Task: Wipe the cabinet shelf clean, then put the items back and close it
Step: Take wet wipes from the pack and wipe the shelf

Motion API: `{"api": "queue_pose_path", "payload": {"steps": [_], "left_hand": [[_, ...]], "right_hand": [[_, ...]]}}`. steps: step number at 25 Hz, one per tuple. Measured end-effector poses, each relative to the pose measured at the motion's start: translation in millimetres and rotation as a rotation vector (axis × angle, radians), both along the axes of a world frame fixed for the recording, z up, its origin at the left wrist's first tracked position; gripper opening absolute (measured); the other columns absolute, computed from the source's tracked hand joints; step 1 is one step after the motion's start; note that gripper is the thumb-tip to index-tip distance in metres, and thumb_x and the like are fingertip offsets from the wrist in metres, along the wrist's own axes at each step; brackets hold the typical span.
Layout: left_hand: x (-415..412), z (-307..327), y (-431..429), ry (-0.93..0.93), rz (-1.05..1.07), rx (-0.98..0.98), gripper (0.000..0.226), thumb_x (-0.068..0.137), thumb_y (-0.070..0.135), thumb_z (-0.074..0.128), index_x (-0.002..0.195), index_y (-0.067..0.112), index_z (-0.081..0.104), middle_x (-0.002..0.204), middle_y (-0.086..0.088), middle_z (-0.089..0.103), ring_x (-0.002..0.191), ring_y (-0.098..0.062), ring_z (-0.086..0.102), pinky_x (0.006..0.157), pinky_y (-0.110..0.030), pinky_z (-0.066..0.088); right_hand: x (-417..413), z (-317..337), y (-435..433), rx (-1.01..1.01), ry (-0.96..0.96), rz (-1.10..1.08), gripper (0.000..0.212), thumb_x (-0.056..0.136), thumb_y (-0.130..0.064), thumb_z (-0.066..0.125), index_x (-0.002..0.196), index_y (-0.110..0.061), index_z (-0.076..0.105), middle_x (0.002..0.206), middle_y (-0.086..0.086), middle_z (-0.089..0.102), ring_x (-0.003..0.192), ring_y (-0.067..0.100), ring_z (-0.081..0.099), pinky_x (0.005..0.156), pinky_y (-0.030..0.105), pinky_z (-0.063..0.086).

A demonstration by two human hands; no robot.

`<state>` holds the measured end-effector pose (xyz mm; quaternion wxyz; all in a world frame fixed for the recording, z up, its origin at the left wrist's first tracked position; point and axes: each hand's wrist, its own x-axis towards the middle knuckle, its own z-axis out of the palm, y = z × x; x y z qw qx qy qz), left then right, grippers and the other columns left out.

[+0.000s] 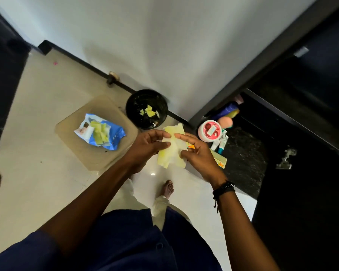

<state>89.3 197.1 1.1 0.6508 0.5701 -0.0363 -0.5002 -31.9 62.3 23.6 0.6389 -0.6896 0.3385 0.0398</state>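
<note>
Yellow wipe [172,153] partly hidden, cabinet [294,122] interior dark

Pale floor [37,133], black bin [130,112], translucent tub [98,160]

Black bin [136,99] holding yellow scraps [149,111]; door stopper [112,77] left of it
</note>
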Motion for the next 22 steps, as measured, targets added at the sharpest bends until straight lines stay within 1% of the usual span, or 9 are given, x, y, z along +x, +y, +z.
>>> {"api": "queue_pose_path", "payload": {"steps": [2,6,8,10,12,15,18,20,22], "left_hand": [[-8.5,8.1,-14.2,-0.009,-0.136,-0.039,0.038,0.076,-0.012,0.066,0.105,0.013,0.064,0.102,-0.005,0.07,0.094,-0.016,0.068,0.076,-0.028,0.058],[-30.1,11.8,-48.4,-0.121,-0.323,0.009,0.049,0.073,-0.014,0.07,0.115,0.011,0.062,0.104,-0.008,0.07,0.091,-0.014,0.069,0.075,-0.028,0.058],[-40.8,9.8,-65.0,-0.256,-0.372,0.048,0.04,0.074,-0.008,0.072,0.11,0.009,0.066,0.095,-0.008,0.07,0.081,-0.01,0.068,0.072,-0.025,0.056],[-50.3,8.7,-79.5,-0.353,-0.406,0.071,0.028,0.076,-0.002,0.074,0.101,0.01,0.07,0.087,-0.009,0.071,0.072,-0.007,0.066,0.068,-0.021,0.053],[-58.8,6.0,-91.5,-0.396,-0.438,0.097,0.022,0.077,0.004,0.074,0.097,0.013,0.072,0.088,-0.011,0.073,0.074,-0.012,0.065,0.071,-0.024,0.055],[-71.5,1.8,-106.3,-0.408,-0.458,0.118,0.02,0.079,0.009,0.074,0.098,0.009,0.072,0.092,-0.01,0.073,0.084,-0.02,0.068,0.078,-0.032,0.057],[-83.4,-1.4,-117.0,-0.48,-0.484,0.167,0.02,0.078,0.012,0.075,0.098,0.009,0.072,0.09,-0.003,0.071,0.083,-0.014,0.066,0.071,-0.022,0.053],[-91.9,-5.1,-124.2,-0.623,-0.447,0.24,0.023,0.076,0.016,0.077,0.096,0.009,0.071,0.09,0.0,0.069,0.082,-0.011,0.062,0.068,-0.019,0.05],[-99.5,-6.5,-132.1,-0.725,-0.419,0.272,0.022,0.075,0.017,0.078,0.094,0.008,0.07,0.088,0.003,0.066,0.077,-0.008,0.059,0.067,-0.017,0.047]], "right_hand": [[-19.5,7.2,-9.1,0.071,0.012,-0.042,0.041,0.084,0.003,0.063,0.119,-0.02,0.063,0.106,0.001,0.068,0.08,0.022,0.066,0.072,0.03,0.057],[-62.5,7.1,-23.6,0.0,-0.016,-0.193,0.014,0.083,-0.011,0.071,0.097,-0.012,0.068,0.083,-0.002,0.069,0.065,0.007,0.062,0.059,0.023,0.053],[-79.3,1.4,-28.6,0.01,-0.022,-0.325,0.009,0.083,-0.009,0.07,0.091,-0.007,0.067,0.085,-0.001,0.065,0.073,0.006,0.06,0.064,0.021,0.05],[-91.8,-1.2,-34.2,0.045,-0.028,-0.427,0.008,0.083,-0.003,0.067,0.087,-0.01,0.067,0.091,-0.001,0.064,0.083,0.008,0.06,0.071,0.02,0.049],[-101.7,-2.0,-37.8,0.135,-0.049,-0.499,0.018,0.084,0.001,0.062,0.088,-0.017,0.065,0.092,-0.001,0.065,0.086,0.011,0.062,0.072,0.022,0.051],[-112.8,-2.9,-41.2,0.25,-0.142,-0.551,0.025,0.085,-0.003,0.065,0.101,-0.023,0.063,0.099,-0.001,0.068,0.09,0.013,0.067,0.073,0.026,0.055],[-116.6,-8.8,-42.6,0.07,-0.094,-0.585,0.025,0.083,-0.012,0.071,0.105,-0.021,0.068,0.097,-0.006,0.07,0.086,0.006,0.068,0.067,0.018,0.053],[-120.2,-12.5,-47.3,0.008,-0.043,-0.662,0.019,0.082,-0.013,0.073,0.1,-0.019,0.07,0.088,-0.009,0.07,0.077,0.003,0.067,0.06,0.013,0.051],[-125.6,-16.5,-55.9,-0.032,-0.008,-0.65,0.013,0.081,-0.017,0.074,0.092,-0.025,0.072,0.082,-0.012,0.071,0.074,0.002,0.067,0.062,0.015,0.054]]}}
